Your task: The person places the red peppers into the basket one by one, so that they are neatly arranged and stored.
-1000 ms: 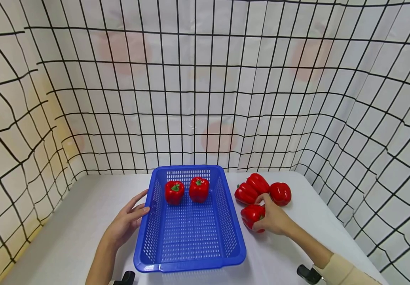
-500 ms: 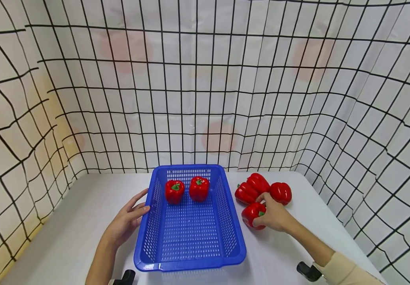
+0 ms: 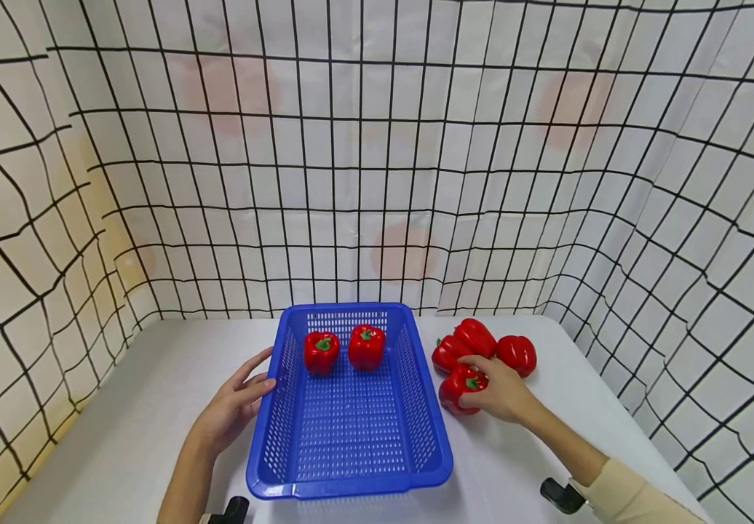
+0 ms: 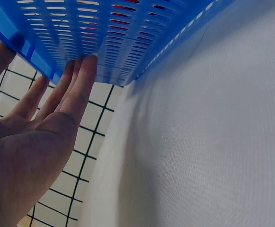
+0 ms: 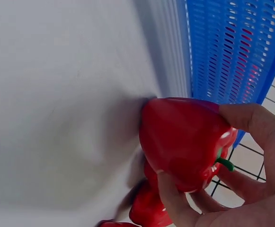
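Observation:
My right hand grips a red bell pepper just outside the right side of a blue perforated basket. In the right wrist view, thumb and fingers are spread around this bell pepper, its green stem facing the palm. At the basket's left side, my left hand rests with nearly straight fingers. The left wrist view has those fingers lying against the outer wall of the basket. Two more red bell peppers, one left and one right, stand stem up inside the basket's far end.
Beyond my right hand, further red bell peppers lie on the white table: two side by side and one to their right. Black wire grid over white sheeting encloses the back and sides.
The gripped bell pepper has turned so its stem now points upward, and it has shifted slightly left and away from me with my right hand. The left hand and basket have stayed put.

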